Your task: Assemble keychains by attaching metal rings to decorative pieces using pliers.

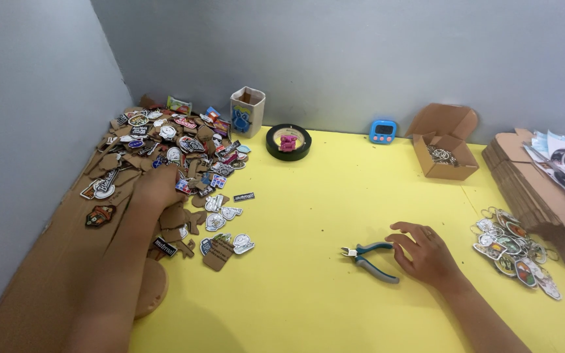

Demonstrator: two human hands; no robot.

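My left hand (157, 185) reaches into a big heap of stickers and brown cardboard scraps (165, 150) at the left of the yellow table (308, 216); its fingers are buried in the pile, so what they grip is hidden. My right hand (426, 252) rests on the table at the right, fingers spread, fingertips touching the teal handles of a small pair of cutting pliers (371, 256) that lies flat, jaws pointing left.
A paper cup (247, 111), a black tape roll with a pink figure (288, 141), a blue timer (383, 131) and an open small cardboard box (445, 147) line the back. Finished keychain stickers (516, 252) lie at right beside stacked flat cardboard (537, 196). Grey walls behind and left.
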